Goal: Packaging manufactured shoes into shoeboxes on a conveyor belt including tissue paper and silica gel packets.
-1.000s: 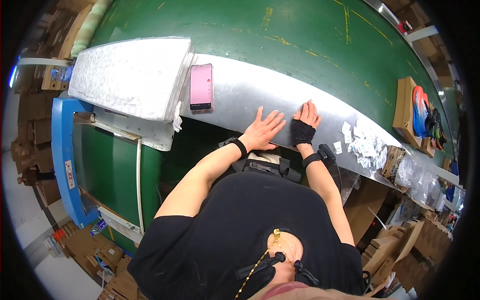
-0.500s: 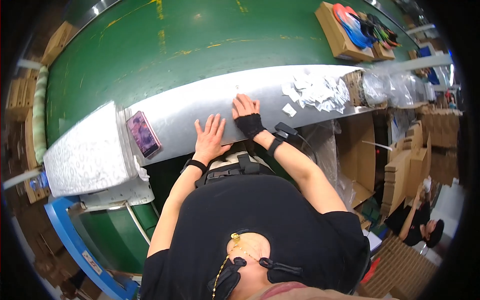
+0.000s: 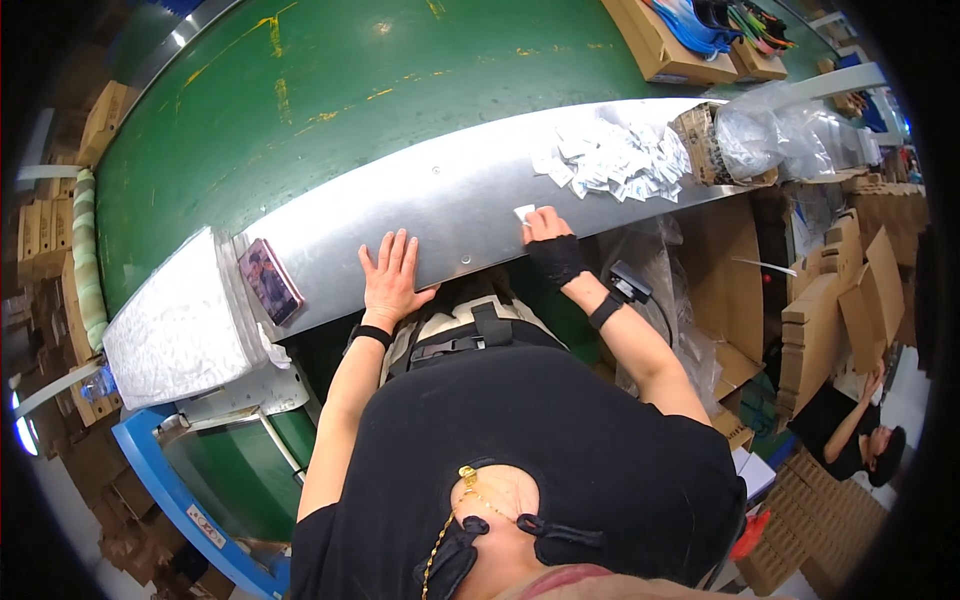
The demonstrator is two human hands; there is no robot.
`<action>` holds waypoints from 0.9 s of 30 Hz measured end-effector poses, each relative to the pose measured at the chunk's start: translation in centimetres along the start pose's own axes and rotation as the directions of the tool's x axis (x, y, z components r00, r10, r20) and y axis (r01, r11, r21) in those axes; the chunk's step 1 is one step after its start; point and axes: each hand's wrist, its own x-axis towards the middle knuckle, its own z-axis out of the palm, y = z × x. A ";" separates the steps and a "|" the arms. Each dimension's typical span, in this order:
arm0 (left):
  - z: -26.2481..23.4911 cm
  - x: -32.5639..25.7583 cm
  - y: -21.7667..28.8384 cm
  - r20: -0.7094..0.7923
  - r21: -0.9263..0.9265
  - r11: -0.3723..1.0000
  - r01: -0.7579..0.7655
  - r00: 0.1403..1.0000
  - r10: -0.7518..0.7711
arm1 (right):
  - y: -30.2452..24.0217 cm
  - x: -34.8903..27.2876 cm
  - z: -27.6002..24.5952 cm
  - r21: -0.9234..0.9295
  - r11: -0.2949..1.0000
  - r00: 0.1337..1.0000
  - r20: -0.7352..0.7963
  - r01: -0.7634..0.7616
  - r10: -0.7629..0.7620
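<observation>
pinching a small white packet [image 3: 524, 213] on the metal ledge [image 3: 450, 205], the right hand [image 3: 548, 243] (gloved) has shifted toward the packet pile [image 3: 612, 160]; left hand [image 3: 390, 276] stays flat, released.

One phone [image 3: 269, 281], perhaps thirty sachets [image 3: 612, 160].

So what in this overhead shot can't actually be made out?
All in the head view:
- What the small white packet under the right hand contains: too small, partly covered by fingers.
- The underside of the left hand, lying flat on the metal shelf.
- The heap of white packets: too small to count.
- The cardboard boxes at the top: cut off by the edge.
- The phone screen picture: too small.
</observation>
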 end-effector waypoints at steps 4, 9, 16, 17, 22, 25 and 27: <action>-0.2 0.2 0.3 0.022 0.033 0.999 0.012 1.000 -0.012 | -1.2 1.6 0.9 -0.030 0.988 0.988 -0.028 0.151 -0.151; -0.5 0.0 0.3 0.033 0.065 0.998 0.015 0.999 -0.017 | -0.7 5.9 3.9 -0.229 0.973 0.999 0.026 0.032 -0.027; -0.5 0.2 -0.1 0.018 0.011 1.000 0.005 1.000 -0.005 | 2.1 24.1 5.7 0.204 0.966 0.975 -0.118 -0.161 0.187; -0.4 -0.2 -0.2 0.041 0.020 1.000 0.008 0.999 -0.009 | 0.2 24.7 5.0 0.211 0.968 0.982 -0.100 -0.136 0.160; -0.5 -0.2 -0.7 0.066 -0.057 0.998 -0.016 0.998 0.020 | -4.3 18.8 8.4 0.407 0.858 0.923 0.080 0.315 -0.377; -0.4 -0.2 -1.2 0.043 -0.094 0.996 0.002 0.999 0.002 | -7.2 15.2 9.0 0.245 0.948 0.892 0.354 0.203 -0.283; -0.8 -0.3 -1.2 -0.016 -0.191 0.981 -0.014 1.000 0.011 | -5.4 15.2 10.2 0.403 0.912 0.935 0.288 0.078 -0.207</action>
